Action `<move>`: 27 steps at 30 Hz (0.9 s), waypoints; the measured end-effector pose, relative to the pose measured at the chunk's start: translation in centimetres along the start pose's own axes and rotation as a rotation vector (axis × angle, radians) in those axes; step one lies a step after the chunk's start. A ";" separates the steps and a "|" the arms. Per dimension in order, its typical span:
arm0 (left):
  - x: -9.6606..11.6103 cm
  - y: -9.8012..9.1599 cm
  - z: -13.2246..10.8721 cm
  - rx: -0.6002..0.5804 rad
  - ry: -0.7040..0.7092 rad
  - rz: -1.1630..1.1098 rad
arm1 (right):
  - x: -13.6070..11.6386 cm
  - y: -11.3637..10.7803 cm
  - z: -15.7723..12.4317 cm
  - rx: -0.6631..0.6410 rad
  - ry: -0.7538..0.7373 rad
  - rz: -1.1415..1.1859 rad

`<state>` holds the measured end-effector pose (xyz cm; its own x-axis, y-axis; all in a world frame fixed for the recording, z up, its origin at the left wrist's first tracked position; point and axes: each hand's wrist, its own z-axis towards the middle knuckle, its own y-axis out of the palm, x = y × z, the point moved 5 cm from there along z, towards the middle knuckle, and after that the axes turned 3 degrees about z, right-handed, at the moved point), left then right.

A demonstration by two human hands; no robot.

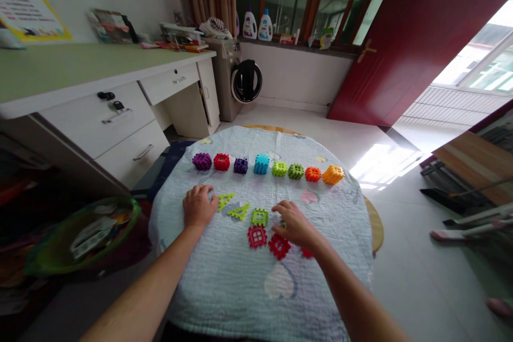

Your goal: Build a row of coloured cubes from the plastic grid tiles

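Observation:
My left hand (199, 207) lies on the cloth at the left, fingers loosely curved, thumb apart, holding nothing. Just right of its thumb are two yellow-green triangle pieces, one (225, 201) nearer and another (239, 212) lower. My right hand (295, 223) is bent over a green building piece (284, 223), which shows only as a sliver between thumb and fingers. A light green square window piece (259, 217) lies flat to its left. Below are a red square piece (257, 236) and a second red square (279, 246); a third red piece (306, 253) is partly hidden by my right wrist.
Stacked blocks form a row across the far part of the cloth-covered table (224, 288), from a purple stack (201, 161) to an orange stack (333, 175). A green basket (86, 235) of items stands left. Beyond are a desk (100, 67), a washing machine (226, 77) and a red door (385, 64).

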<state>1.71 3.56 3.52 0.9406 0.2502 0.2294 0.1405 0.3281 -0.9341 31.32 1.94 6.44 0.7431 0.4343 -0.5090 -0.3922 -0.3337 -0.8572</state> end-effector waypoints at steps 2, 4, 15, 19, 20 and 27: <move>0.0 -0.1 0.0 0.007 0.003 0.007 | -1.1 0.7 0.7 -0.017 -0.014 -0.055; 0.0 -0.1 -0.1 0.011 0.007 0.010 | -1.6 1.1 1.1 -0.034 0.004 -0.096; -0.1 0.2 0.0 0.007 -0.006 0.021 | -2.7 1.7 3.0 -0.115 -0.113 -0.082; -0.2 0.4 0.0 0.009 -0.008 0.020 | -1.8 0.8 3.4 0.030 -0.073 -0.002; -0.2 0.4 0.0 0.011 -0.008 0.021 | -1.3 0.6 3.4 0.076 -0.028 0.026; -0.1 0.3 0.0 0.018 -0.007 0.022 | 1.9 0.5 3.3 0.215 0.179 0.010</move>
<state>1.63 3.66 3.17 0.9411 0.2641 0.2113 0.1146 0.3387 -0.9339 30.72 5.31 4.80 0.8154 0.2707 -0.5118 -0.4916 -0.1432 -0.8590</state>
